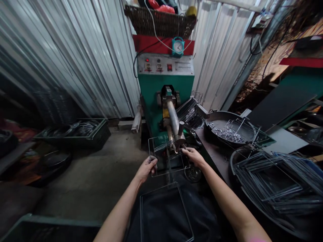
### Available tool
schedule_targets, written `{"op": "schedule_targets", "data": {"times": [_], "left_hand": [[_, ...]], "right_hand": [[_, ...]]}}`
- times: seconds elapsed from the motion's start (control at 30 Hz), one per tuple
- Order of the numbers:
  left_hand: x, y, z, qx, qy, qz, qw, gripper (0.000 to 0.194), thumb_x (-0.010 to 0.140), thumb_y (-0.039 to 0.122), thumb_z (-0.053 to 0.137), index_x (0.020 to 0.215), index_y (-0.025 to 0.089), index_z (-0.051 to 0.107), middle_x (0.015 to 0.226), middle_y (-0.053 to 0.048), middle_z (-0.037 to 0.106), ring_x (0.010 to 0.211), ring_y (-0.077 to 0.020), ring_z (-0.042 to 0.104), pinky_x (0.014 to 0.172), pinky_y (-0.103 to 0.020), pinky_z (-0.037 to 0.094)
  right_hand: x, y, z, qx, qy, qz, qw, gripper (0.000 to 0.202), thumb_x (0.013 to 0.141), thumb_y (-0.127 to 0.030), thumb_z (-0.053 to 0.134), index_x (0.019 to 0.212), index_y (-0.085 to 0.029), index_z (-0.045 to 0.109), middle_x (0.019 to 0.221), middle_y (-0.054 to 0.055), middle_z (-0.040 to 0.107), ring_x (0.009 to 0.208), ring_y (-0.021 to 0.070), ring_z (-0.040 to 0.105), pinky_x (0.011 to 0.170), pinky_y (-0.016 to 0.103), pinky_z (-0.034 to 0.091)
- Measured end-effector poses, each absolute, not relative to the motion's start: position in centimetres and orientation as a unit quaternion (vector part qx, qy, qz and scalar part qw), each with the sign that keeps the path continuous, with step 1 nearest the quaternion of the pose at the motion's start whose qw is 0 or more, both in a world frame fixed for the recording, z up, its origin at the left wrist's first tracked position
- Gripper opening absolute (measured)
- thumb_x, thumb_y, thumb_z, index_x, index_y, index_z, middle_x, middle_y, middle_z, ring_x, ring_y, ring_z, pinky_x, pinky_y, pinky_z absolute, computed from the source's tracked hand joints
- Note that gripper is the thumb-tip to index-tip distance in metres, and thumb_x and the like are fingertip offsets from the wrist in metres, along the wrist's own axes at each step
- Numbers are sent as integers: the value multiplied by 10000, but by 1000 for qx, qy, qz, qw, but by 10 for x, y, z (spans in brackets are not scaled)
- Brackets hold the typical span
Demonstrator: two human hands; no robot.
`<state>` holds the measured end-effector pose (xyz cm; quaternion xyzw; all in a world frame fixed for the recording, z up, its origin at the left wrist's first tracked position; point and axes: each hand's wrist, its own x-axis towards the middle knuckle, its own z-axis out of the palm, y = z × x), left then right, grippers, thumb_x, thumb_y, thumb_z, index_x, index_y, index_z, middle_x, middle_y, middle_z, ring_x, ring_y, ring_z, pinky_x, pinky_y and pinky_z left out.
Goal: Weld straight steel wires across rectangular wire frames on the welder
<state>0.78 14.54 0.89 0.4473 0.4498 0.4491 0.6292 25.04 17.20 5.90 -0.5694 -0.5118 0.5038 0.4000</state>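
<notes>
My left hand (147,168) is closed on the left side of a rectangular wire frame (161,174), which is tilted in front of a green spot welding machine (151,97). At the frame's right side, my right hand (193,156) has thumb and fingers pinched together near the welder's electrode tips (175,150). Whether those fingers hold the frame or a small wire piece is too fine to tell. A bright spot glows between the electrodes. Another rectangular wire frame (141,215) lies across my lap on dark cloth.
To the right, a round pan (209,129) holds short metal pieces, and a larger basin (236,171) holds many wire frames. Bundled wire parts (193,114) lie beside the welder. On the left stands a green crate (101,136) of wire parts; another crate (30,220) is nearer.
</notes>
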Motion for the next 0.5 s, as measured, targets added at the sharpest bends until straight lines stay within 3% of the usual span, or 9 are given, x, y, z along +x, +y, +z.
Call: {"op": "schedule_targets", "data": {"times": [0.2,0.33,0.5], "left_hand": [[-3,144,-47,432,641,396,495,455,589,387,663,944,137,528,732,-45,603,722,-172,575,628,-253,422],[-26,111,-65,539,629,326,456,394,632,440,605,915,165,596,889,-98,626,900,-236,559,773,-314,396],[-17,58,-74,719,578,197,331,282,712,401,536,906,219,630,947,-62,624,922,-218,528,807,-322,372]], "right_hand": [[269,153,9,-631,-462,417,463,327,581,-356,632,836,-153,609,770,30,602,739,165,548,563,226,413],[284,115,-23,-644,-405,450,467,366,648,-430,533,904,-169,563,585,-3,527,516,149,518,418,239,383],[310,65,-57,-604,-296,572,470,324,555,-420,599,839,-274,543,579,19,496,456,183,542,286,245,338]]}}
